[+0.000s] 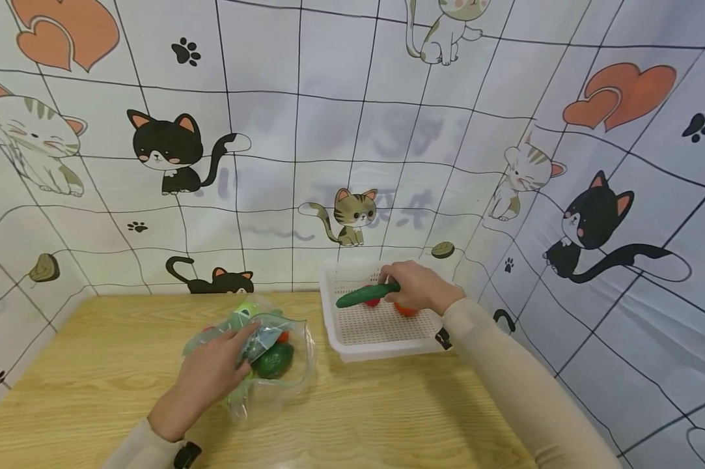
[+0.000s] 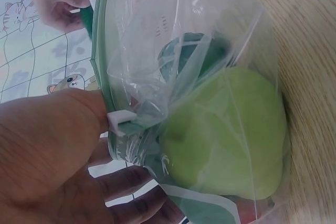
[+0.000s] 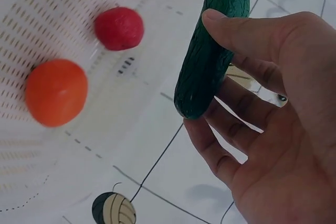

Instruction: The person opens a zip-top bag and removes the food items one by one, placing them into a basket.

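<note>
My right hand holds a green cucumber between thumb and fingers, above a white perforated basket. In the right wrist view, a small red fruit and an orange-red round fruit lie in that basket, apart from each other. My left hand grips the mouth of a clear zip bag on the table, by its green-edged slider. Through the plastic show a big light-green fruit and a dark green one. Something red is partly hidden in the bag.
The wooden table runs back to a white cloth wall printed with cats and grid lines. Another cloth wall closes the right side. The basket stands at the back, right of the bag.
</note>
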Available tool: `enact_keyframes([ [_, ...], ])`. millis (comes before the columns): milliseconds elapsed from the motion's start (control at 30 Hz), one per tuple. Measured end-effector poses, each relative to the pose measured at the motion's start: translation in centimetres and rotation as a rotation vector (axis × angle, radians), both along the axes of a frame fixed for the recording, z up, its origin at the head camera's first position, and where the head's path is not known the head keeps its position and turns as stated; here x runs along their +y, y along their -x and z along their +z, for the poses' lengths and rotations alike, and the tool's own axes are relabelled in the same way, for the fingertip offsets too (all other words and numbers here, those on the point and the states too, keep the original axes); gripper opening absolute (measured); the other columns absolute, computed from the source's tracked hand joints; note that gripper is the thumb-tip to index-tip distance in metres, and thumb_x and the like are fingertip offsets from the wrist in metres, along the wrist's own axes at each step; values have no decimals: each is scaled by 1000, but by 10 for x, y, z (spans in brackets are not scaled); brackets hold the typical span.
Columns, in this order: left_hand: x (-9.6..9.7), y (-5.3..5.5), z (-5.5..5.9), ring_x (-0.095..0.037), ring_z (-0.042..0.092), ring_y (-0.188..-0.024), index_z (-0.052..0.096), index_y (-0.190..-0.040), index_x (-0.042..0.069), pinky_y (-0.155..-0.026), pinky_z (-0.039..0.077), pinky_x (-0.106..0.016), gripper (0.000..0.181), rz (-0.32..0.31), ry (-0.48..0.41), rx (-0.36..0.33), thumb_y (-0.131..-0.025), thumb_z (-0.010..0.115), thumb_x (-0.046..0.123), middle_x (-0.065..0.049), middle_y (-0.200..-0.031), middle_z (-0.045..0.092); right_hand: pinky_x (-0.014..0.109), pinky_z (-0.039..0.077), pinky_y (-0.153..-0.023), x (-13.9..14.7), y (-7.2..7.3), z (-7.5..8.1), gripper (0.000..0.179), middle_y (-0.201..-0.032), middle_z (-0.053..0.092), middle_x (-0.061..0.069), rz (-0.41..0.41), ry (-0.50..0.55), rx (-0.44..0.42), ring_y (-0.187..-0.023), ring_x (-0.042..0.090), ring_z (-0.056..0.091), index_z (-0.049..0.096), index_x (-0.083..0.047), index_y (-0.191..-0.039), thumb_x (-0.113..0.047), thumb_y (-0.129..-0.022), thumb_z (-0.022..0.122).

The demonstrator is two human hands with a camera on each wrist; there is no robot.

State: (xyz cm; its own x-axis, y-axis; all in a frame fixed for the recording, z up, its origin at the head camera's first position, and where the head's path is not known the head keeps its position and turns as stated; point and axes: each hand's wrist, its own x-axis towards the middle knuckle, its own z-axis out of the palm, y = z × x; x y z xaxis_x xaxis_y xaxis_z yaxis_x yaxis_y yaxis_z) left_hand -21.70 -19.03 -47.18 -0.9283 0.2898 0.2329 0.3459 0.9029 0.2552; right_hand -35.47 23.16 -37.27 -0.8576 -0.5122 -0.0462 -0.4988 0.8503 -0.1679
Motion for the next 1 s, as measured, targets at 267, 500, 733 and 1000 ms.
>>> enact_keyframes([
  [267, 1, 1, 0, -13, 54, -69, 62, -167, 12, -55, 43, -31, 79, -1, -6, -27, -93, 87, 11, -20, -127, 83, 47, 66, -99, 20, 18, -4, 19, -110, 83, 7, -74, -70, -137, -97, 21, 72, 82, -15, -121, -13, -103, 86],
  [500, 1, 1, 0, -12, 49, -64, 62, -167, 11, -51, 38, -28, 77, 3, -14, -26, -93, 86, 10, -18, -122, 83, 43, 66, -93, 31, 21, -15, 21, -119, 83, 7, -131, -176, -213, -101, 21, 72, 85, -13, -118, -14, -99, 93],
  [733, 1, 2, 1, -13, 51, -68, 62, -167, 11, -54, 40, -30, 78, 5, -2, -26, -94, 86, 11, -18, -122, 83, 45, 62, -95, 36, 20, -29, 25, -118, 81, 0, -205, -286, -285, -104, 22, 67, 86, -18, -111, -15, -91, 100],
  [1000, 0, 2, 1, -13, 52, -70, 63, -167, 11, -56, 42, -31, 77, 9, 13, -24, -94, 87, 11, -17, -122, 84, 45, 57, -99, 32, 19, -34, 29, -112, 79, -1, -279, -325, -361, -106, 24, 63, 89, -19, -115, -12, -89, 100],
])
